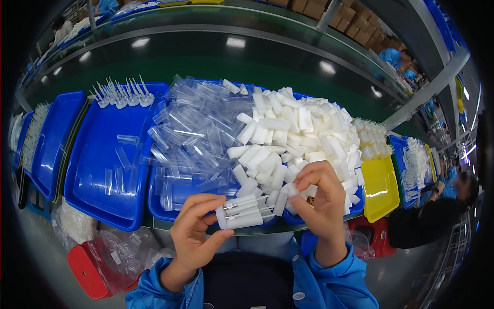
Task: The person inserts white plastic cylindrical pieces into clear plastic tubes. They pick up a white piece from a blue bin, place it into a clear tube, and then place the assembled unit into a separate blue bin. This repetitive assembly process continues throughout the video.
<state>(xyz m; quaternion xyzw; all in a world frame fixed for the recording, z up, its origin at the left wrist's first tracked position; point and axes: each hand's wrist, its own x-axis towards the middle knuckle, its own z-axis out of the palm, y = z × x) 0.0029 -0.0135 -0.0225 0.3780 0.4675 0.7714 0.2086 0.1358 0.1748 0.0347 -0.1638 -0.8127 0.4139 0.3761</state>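
Note:
My left hand (194, 238) grips a white plastic part with thin prongs (241, 212) by its round base, fingers on one side and thumb below. White blocks sit between its prongs, which point right. My right hand (324, 203) is closed in a pinch on a small white block (289, 189), just right of the prong tips. Behind both hands lies a heap of loose white blocks (303, 126), soft-looking like foam. To its left, clear plastic tubes (198, 129) are piled in a blue tray (172, 211).
A blue tray (98, 170) on the left bears pronged white parts (123, 95) and several clear tubes. A yellow tray (382, 190) stands right, near a person in black (424, 221). Red stools (87, 270) stand below. Beyond the trays runs a green conveyor belt (206, 56).

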